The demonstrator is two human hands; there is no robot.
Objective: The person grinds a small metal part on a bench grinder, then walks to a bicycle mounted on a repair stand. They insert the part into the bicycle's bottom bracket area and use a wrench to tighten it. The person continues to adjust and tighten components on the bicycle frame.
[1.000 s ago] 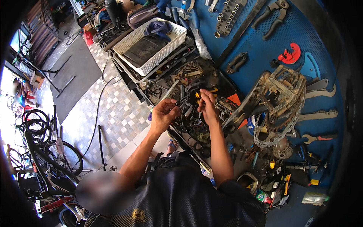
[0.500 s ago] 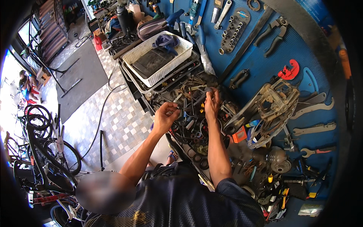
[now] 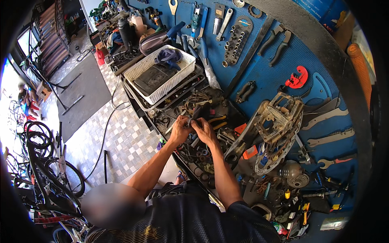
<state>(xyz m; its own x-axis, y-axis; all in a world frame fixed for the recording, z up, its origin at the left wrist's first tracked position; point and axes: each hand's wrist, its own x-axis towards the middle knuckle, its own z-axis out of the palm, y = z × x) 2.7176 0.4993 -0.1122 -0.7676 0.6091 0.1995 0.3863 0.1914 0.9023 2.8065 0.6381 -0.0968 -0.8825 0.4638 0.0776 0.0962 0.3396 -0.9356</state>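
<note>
My left hand [image 3: 181,128] and my right hand [image 3: 204,131] meet above the cluttered workbench, fingers closed and pinching close together. A dark piece [image 3: 199,113], whose kind I cannot make out, sticks up from between the fingertips on the far side of my right hand. Something small and greyish sits where the fingertips meet, mostly hidden by them. Beyond the hands lies a heap of small metal parts [image 3: 200,97]. Just right of them are pliers with yellow handles [image 3: 218,118].
A white plastic basket [image 3: 156,95] with dark cloth stands on the bench's far end. At right, a muddy pedal [image 3: 279,117] sits on a crank. Tools hang on the blue pegboard [image 3: 259,77]. Bicycles [image 3: 44,174] stand at left; a person [image 3: 29,99] sits farther off.
My hands were apart and have come together, the right one moving left and nearer with the dark piece. The whole view has shifted slightly, and the yellow-handled pliers show more fully.
</note>
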